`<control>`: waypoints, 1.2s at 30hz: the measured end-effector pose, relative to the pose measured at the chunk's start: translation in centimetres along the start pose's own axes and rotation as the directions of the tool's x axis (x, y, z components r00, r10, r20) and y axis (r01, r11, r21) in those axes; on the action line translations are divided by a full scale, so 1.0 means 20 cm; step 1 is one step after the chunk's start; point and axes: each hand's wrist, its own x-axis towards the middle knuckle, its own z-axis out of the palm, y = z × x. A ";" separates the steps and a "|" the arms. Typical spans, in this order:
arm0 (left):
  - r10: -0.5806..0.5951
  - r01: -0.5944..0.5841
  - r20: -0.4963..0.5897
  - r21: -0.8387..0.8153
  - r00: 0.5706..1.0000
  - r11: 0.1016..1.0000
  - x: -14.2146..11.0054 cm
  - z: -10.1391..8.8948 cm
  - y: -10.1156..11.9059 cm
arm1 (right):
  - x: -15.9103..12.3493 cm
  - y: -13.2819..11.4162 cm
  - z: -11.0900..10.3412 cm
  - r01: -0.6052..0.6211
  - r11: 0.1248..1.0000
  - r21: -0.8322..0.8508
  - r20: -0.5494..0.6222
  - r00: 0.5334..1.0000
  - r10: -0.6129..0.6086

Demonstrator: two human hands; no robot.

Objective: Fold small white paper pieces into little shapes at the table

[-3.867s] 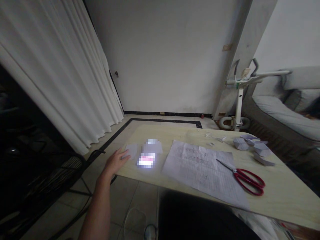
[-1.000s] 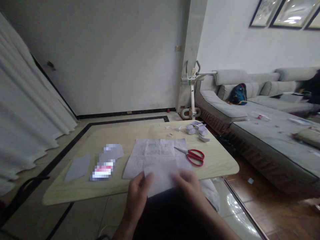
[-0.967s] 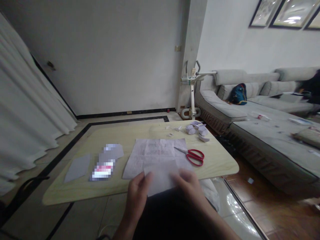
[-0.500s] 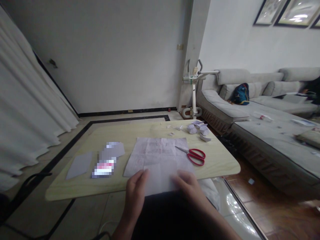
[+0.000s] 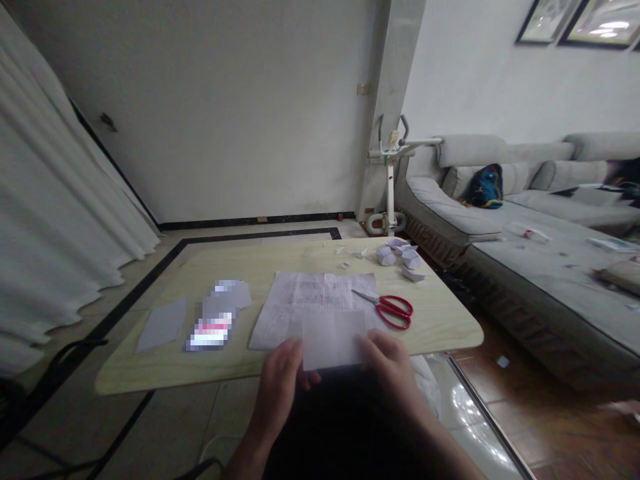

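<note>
A small sheet of white paper (image 5: 333, 340) is stretched between my two hands, over the table's near edge. My left hand (image 5: 283, 373) pinches its left side, thumb on top and fingertips showing underneath. Its right edge is gripped by my right hand (image 5: 393, 360). Faint vertical creases run down the sheet. Behind it a larger printed sheet (image 5: 295, 303) lies flat on the table, partly covered from view. Scissors with red handles (image 5: 395, 311) rest across that sheet's right side, blades pointing left.
Folded paper pieces (image 5: 386, 256) and small scraps sit at the table's far right. To the left lie a blank paper piece (image 5: 161, 325) and a pixelated, bright object (image 5: 213, 327). A grey sofa (image 5: 530, 267) stands beyond the table (image 5: 210, 263) on the right.
The small sheet has come up and slightly right, and now looks flatter and more squared to me. Both hands have shifted a little right with it. The scissors lie where they were.
</note>
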 end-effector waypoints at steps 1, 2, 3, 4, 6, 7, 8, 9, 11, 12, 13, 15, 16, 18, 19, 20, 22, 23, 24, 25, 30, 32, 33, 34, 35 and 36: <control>0.001 -0.002 0.062 0.012 0.998 1.000 0.00 0.00 0.00 | 0.00 0.00 0.00 0.005 1.000 0.003 -0.013 1.000 -0.005; 0.003 -0.006 0.111 0.031 0.994 1.000 -0.01 0.01 0.00 | 0.00 0.00 0.00 0.011 1.000 0.002 -0.023 1.000 -0.011; 0.003 -0.010 0.138 0.050 0.990 0.999 -0.01 0.01 0.00 | 0.00 0.01 0.00 0.016 1.000 0.002 -0.034 0.999 -0.015; 0.001 -0.011 0.144 0.065 0.990 0.998 -0.01 0.02 0.00 | 0.00 0.01 0.00 0.018 1.000 0.003 -0.042 0.999 -0.018; 0.009 -0.018 0.110 0.078 0.994 0.997 -0.01 0.02 0.00 | 0.00 0.02 0.00 0.020 1.000 0.015 -0.048 0.999 -0.019; 0.020 -0.027 0.088 0.077 0.996 0.997 -0.01 0.02 0.01 | 0.00 0.02 0.00 0.019 0.999 0.027 -0.045 0.999 -0.018; 0.030 -0.035 0.064 0.073 0.997 0.997 -0.01 0.02 0.01 | 0.00 0.03 0.00 0.018 0.999 0.043 -0.038 0.999 -0.017; 0.040 -0.043 0.038 0.065 0.998 0.997 -0.01 0.02 0.01 | 0.00 0.03 0.00 0.017 0.998 0.054 -0.025 1.000 -0.016; 0.059 -0.058 -0.032 0.046 0.998 0.997 -0.01 0.02 0.03 | 0.00 0.02 0.00 0.012 0.998 0.057 0.018 1.000 -0.013; 0.067 -0.065 -0.068 0.036 0.995 0.997 -0.01 0.02 0.03 | 0.00 0.01 0.01 0.009 0.999 0.049 0.040 0.999 -0.011; 0.074 -0.072 -0.099 0.026 0.992 0.997 -0.02 0.03 0.03 | 0.00 0.01 0.01 0.005 0.999 0.041 0.056 0.998 -0.007; 0.077 -0.076 -0.114 0.013 0.990 0.997 -0.02 0.04 0.04 | 0.00 0.00 0.02 -0.007 0.999 0.032 0.066 0.998 0.004; 0.072 -0.071 -0.110 0.007 0.991 0.997 -0.03 0.04 0.04 | -0.01 0.00 0.02 -0.011 0.999 0.034 0.058 0.998 0.009; 0.055 -0.055 -0.096 0.003 0.994 0.999 -0.03 0.05 0.04 | -0.01 0.00 0.02 -0.009 0.999 0.038 0.032 0.999 0.008; 0.049 -0.048 -0.103 0.005 0.993 0.999 -0.03 0.05 0.04 | -0.01 0.00 0.02 -0.003 0.999 0.038 0.022 1.000 0.002; 0.047 -0.046 -0.118 0.010 0.992 0.999 -0.03 0.05 0.04 | -0.01 0.00 0.02 0.004 0.999 0.038 0.015 1.000 -0.004; 0.058 -0.053 -0.141 0.036 0.988 0.998 -0.02 0.03 0.04 | 0.00 0.00 0.01 0.011 0.999 0.035 0.021 1.000 -0.012; 0.071 -0.063 -0.138 0.060 0.988 0.996 -0.01 0.03 0.04 | 0.00 0.01 0.00 0.017 0.999 0.030 0.028 0.999 -0.018; 0.089 -0.078 -0.123 0.090 0.988 0.993 -0.01 0.02 0.04 | 0.01 0.01 -0.01 0.027 0.999 0.020 0.036 0.999 -0.028; 0.111 -0.099 -0.092 0.126 0.990 0.987 -0.01 0.02 0.04 | 0.01 0.01 -0.03 0.045 0.999 0.008 0.037 0.998 -0.045; 0.165 -0.194 0.125 0.268 0.978 0.944 -0.01 0.03 -0.01 | 0.03 -0.01 -0.10 0.129 0.978 -0.166 0.079 0.990 -0.117; 0.177 -0.219 0.165 0.289 0.970 0.932 -0.02 0.04 -0.02 | 0.03 -0.03 -0.11 0.116 0.964 -0.239 0.158 0.984 -0.080; 0.182 -0.223 0.162 0.296 0.970 0.929 -0.02 0.04 -0.03 | 0.02 -0.03 -0.10 0.116 0.957 -0.264 0.195 0.979 -0.064; 0.182 -0.219 0.145 0.298 0.972 0.929 -0.02 0.03 -0.03 | 0.02 -0.03 -0.09 0.122 0.951 -0.283 0.217 0.974 -0.060; 0.180 -0.207 0.117 0.296 0.977 0.932 -0.01 0.03 -0.03 | 0.02 -0.03 -0.09 0.135 0.946 -0.295 0.235 0.970 -0.065; 0.176 -0.195 0.089 0.292 0.980 0.937 -0.01 0.02 -0.02 | 0.01 -0.03 -0.08 0.150 0.941 -0.302 0.249 0.966 -0.074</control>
